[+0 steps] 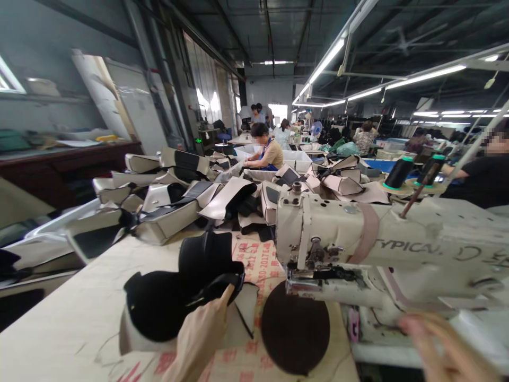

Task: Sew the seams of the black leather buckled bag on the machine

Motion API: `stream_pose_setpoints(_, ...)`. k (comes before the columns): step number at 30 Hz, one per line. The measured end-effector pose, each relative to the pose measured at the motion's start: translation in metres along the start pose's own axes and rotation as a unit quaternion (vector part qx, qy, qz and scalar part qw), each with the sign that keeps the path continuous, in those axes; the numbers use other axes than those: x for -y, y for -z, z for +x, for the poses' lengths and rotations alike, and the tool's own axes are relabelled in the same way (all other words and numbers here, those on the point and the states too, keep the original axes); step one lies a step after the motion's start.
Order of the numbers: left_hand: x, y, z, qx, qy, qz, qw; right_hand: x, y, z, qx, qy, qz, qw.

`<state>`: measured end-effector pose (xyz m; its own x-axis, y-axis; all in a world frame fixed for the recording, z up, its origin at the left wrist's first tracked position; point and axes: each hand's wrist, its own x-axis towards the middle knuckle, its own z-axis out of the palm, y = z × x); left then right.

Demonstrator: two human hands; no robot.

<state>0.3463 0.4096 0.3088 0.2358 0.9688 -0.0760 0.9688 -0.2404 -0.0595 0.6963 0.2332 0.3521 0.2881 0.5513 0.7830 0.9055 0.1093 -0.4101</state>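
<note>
Worker's left hand (201,337), fingers extended, presses a black-and-beige padded cover piece (167,305) left of a cream sewing machine (358,233), seemingly not yet stitched; blurred right hand (441,345), grip impossible to tell.

Beige-and-black sewn covers (167,212) piling up across far end of table (59,318); person in tan top (267,151) sitting behind; black thread cones (398,172) standing right; tube lights (425,76) glowing overhead.

two hands (199,339) (441,347), one sewing machine (358,233), two spools (398,173) (431,168)
</note>
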Motion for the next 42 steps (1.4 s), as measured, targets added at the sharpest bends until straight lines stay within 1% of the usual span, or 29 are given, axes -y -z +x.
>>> stream_pose_setpoints(1, -0.005, -0.003, -0.007, -0.005, 0.008, -0.005, 1.0, 0.025, -0.023, -0.006, 0.053, 0.028, 0.082, 0.995)
stream_pose_setpoints(2, -0.01, -0.005, -0.012, -0.01, 0.016, -0.009, 1.0, 0.049, -0.047, -0.01, 0.109, 0.049, 0.158, 0.98)
stream_pose_setpoints(3, -0.014, -0.006, -0.016, -0.013, 0.022, -0.013, 1.0, 0.072, -0.068, -0.013, 0.154, 0.032, 0.218, 0.963)
stream_pose_setpoints(4, -0.017, -0.007, -0.019, -0.014, 0.025, -0.016, 0.999, 0.092, -0.087, -0.013, 0.172, -0.005, 0.257, 0.951)
stream_pose_setpoints(6, -0.019, -0.009, -0.023, -0.016, 0.024, -0.018, 0.999, 0.123, -0.115, -0.01, 0.169, -0.095, 0.288, 0.938)
stream_pose_setpoints(8, -0.018, -0.011, -0.026, -0.021, 0.02, -0.017, 0.999, 0.141, -0.131, -0.004, 0.135, -0.166, 0.296, 0.931)
stream_pose_setpoints(9, -0.016, -0.012, -0.026, -0.024, 0.02, -0.017, 0.999, 0.146, -0.135, -0.002, 0.116, -0.187, 0.301, 0.928)
stream_pose_setpoints(11, -0.015, -0.014, -0.027, -0.027, 0.016, -0.016, 0.999, 0.149, -0.14, -0.001, 0.084, -0.201, 0.309, 0.926)
stream_pose_setpoints(12, -0.016, -0.015, -0.027, -0.027, 0.013, -0.016, 0.999, 0.148, -0.142, -0.001, 0.072, -0.191, 0.301, 0.931)
stream_pose_setpoints(13, -0.018, -0.015, -0.026, -0.028, 0.01, -0.017, 0.999, 0.145, -0.144, -0.001, 0.064, -0.163, 0.279, 0.944)
stream_pose_setpoints(14, -0.021, -0.016, -0.025, -0.029, 0.007, -0.018, 0.999, 0.14, -0.145, 0.0, 0.062, -0.115, 0.238, 0.962)
stream_pose_setpoints(15, -0.026, -0.016, -0.023, -0.031, 0.002, -0.019, 0.999, 0.134, -0.145, 0.001, 0.068, -0.048, 0.184, 0.979)
stream_pose_setpoints(16, -0.031, -0.016, -0.02, -0.033, -0.004, -0.022, 0.999, 0.127, -0.144, 0.004, 0.083, 0.029, 0.125, 0.988)
stream_pose_setpoints(17, -0.035, -0.015, -0.016, -0.036, -0.01, -0.024, 0.999, 0.118, -0.142, 0.009, 0.105, 0.103, 0.072, 0.987)
stream_pose_setpoints(19, -0.04, -0.011, -0.009, -0.042, -0.024, -0.026, 0.998, 0.102, -0.131, 0.021, 0.16, 0.213, 0.002, 0.964)
stream_pose_setpoints(21, -0.032, -0.008, -0.004, -0.048, -0.026, -0.032, 0.998, 0.089, -0.115, 0.03, 0.19, 0.259, -0.014, 0.947)
stream_pose_setpoints(23, -0.011, -0.006, -0.004, -0.059, 0.006, -0.034, 0.998, 0.082, -0.099, 0.027, 0.169, 0.247, 0.009, 0.954)
stream_pose_setpoints(25, 0.019, -0.008, -0.013, -0.066, 0.066, -0.024, 0.995, 0.082, -0.089, 0.011, 0.111, 0.188, 0.065, 0.974)
stream_pose_setpoints(26, 0.032, -0.01, -0.02, -0.061, 0.083, -0.014, 0.995, 0.084, -0.088, 0.0, 0.094, 0.157, 0.095, 0.978)
stream_pose_setpoints(27, 0.044, -0.011, -0.027, -0.057, 0.08, -0.006, 0.995, 0.088, -0.09, -0.012, 0.098, 0.141, 0.12, 0.978)
stream_pose_setpoints(28, 0.051, -0.012, -0.036, -0.056, 0.067, 0.001, 0.996, 0.093, -0.094, -0.023, 0.124, 0.14, 0.138, 0.973)
stream_pose_setpoints(30, 0.054, -0.008, -0.05, -0.066, 0.043, 0.013, 0.997, 0.107, -0.109, -0.037, 0.209, 0.153, 0.15, 0.954)
stream_pose_setpoints(31, 0.05, -0.003, -0.056, -0.077, 0.038, 0.014, 0.996, 0.114, -0.118, -0.038, 0.248, 0.154, 0.148, 0.945)
stream_pose_setpoints(32, 0.043, 0.005, -0.059, -0.09, 0.037, 0.012, 0.995, 0.121, -0.127, -0.035, 0.271, 0.145, 0.146, 0.94)
stream_pose_setpoints(33, 0.034, 0.016, -0.061, -0.104, 0.037, 0.006, 0.994, 0.126, -0.136, -0.029, 0.283, 0.124, 0.15, 0.939)
stream_pose_setpoints(35, 0.012, 0.04, -0.058, -0.131, 0.024, -0.012, 0.991, 0.131, -0.149, -0.011, 0.283, 0.077, 0.184, 0.938)
stream_pose_setpoints(37, -0.009, 0.066, -0.048, -0.148, 0.005, -0.017, 0.989, 0.129, -0.156, 0.006, 0.234, 0.038, 0.229, 0.944)
stream_pose_setpoints(39, -0.026, 0.087, -0.035, -0.159, -0.018, -0.002, 0.987, 0.123, -0.16, 0.017, 0.153, 0.008, 0.248, 0.956)
stream_pose_setpoints(42, -0.046, 0.108, -0.012, -0.169, -0.052, 0.022, 0.984, 0.116, -0.164, 0.021, 0.04, -0.042, 0.224, 0.973)
